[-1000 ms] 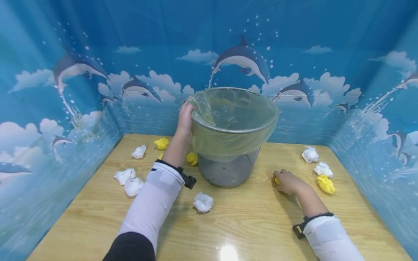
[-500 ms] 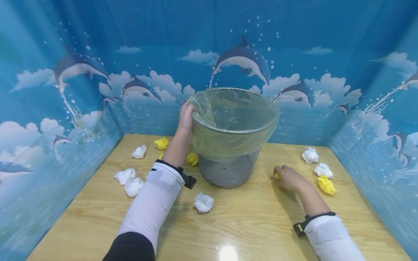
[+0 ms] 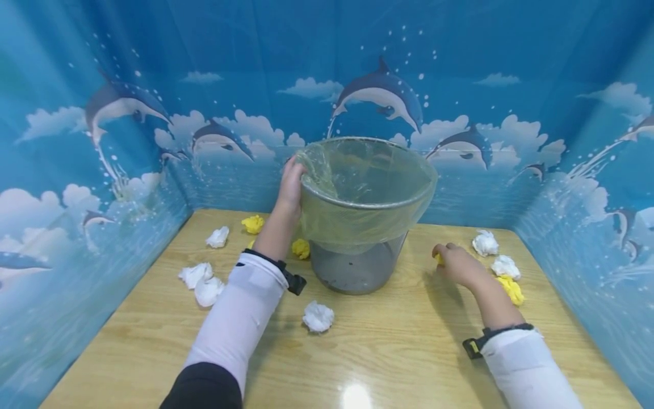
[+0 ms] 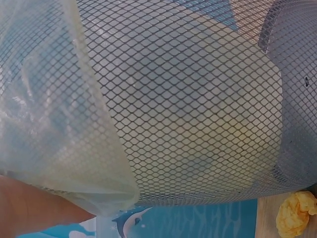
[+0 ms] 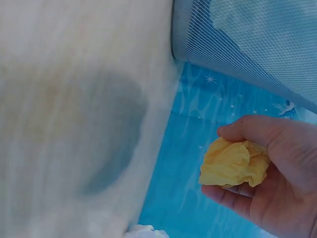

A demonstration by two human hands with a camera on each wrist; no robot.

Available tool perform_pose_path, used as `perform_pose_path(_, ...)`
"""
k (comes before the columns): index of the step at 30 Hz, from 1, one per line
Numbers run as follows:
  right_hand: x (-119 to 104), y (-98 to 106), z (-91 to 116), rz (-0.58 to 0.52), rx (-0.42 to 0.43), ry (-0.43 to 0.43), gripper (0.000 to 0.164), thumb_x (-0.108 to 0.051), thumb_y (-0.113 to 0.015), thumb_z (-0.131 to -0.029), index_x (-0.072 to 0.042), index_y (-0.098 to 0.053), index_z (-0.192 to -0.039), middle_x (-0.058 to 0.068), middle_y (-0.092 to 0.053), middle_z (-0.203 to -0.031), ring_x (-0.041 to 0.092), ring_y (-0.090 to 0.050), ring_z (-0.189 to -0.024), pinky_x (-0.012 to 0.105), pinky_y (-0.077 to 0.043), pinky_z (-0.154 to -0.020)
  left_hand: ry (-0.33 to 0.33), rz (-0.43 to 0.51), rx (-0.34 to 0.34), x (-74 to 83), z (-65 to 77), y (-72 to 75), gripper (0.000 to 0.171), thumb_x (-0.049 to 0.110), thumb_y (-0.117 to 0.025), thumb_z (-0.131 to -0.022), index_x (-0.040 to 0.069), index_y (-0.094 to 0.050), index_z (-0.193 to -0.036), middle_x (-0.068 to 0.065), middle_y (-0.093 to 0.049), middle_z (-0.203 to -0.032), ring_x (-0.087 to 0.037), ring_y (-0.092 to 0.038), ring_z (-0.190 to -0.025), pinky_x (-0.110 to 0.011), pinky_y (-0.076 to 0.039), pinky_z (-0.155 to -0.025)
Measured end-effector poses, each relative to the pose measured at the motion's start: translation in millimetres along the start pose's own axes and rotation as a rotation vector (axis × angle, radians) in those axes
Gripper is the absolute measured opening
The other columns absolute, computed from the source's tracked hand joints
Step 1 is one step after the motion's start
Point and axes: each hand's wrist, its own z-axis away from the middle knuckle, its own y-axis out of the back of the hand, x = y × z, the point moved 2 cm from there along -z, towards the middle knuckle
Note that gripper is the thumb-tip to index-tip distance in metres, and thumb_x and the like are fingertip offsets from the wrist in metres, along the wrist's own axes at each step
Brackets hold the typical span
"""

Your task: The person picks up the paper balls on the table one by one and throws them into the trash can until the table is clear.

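Observation:
A grey mesh waste bin (image 3: 352, 271) stands toward the back of the table, lined with a pale yellow plastic bag (image 3: 363, 227) folded over its rim. My left hand (image 3: 291, 184) grips the bin's left rim, thumb over the bag; its other fingers are hidden. Right of the bin, my right hand (image 3: 460, 266) holds a crumpled yellow paper ball (image 5: 233, 163) between thumb and fingers, above the tabletop. Closest to that hand on the table are two white paper balls (image 3: 485, 242) and a yellow one (image 3: 511, 289), the latter partly behind the wrist.
On the wooden table (image 3: 388, 352), a white ball (image 3: 318, 317) lies before the bin. More white paper (image 3: 196, 276) and yellow balls (image 3: 252, 224) lie left of it, one yellow ball (image 3: 300, 248) beside its base. A blue dolphin-print curtain (image 3: 245, 68) encloses the back and sides.
My right hand has risen slightly off the tabletop with the yellow paper ball, shifting a little to the right. The left hand and the bin stay where they were.

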Motion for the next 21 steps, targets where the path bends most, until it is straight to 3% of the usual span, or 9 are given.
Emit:
perform_pose_path(6,-2.2,28.0,-2.2,-0.012,-0.009,-0.028,0.033,-0.005,-0.056,-0.089,0.009,-0.054,-0.119,0.027,-0.057,-0.103,0.03,-0.06,-0.079,0.043,-0.051,-0.067,0.014,0.002,-0.001,-0.3,-1.3,-1.1,0.067,0.016,-0.039,-0.092,0.021,-0.02,-0.155,0.003,-0.009,-0.163,-0.021,-0.006,-0.15,-0.039,-0.029,-0.105)
perform_pose_path(14,2.4,65.5,-6.7,0.029,0.002,-0.035,0.034,-0.005,-0.055,-0.09,0.01,-0.053,-0.12,0.032,-0.055,-0.109,0.044,-0.058,-0.095,0.052,-0.049,-0.075,0.018,0.006,0.001,-1.1,-0.2,-0.8,0.067,0.016,-0.039,-0.092,0.021,-0.02,-0.155,0.002,-0.011,-0.163,-0.021,-0.008,-0.15,-0.04,-0.03,-0.107)
perform_pose_path(21,-0.6,94.2,-9.5,0.043,-0.005,-0.075,0.036,-0.008,-0.053,-0.094,0.008,-0.05,-0.126,0.033,-0.051,-0.117,0.046,-0.056,-0.102,0.053,-0.049,-0.078,0.006,0.021,0.0,-0.4,-0.9,-1.9,0.067,0.015,-0.04,-0.09,0.02,-0.021,-0.155,0.001,-0.012,-0.163,-0.021,-0.01,-0.149,-0.039,-0.031,-0.105)
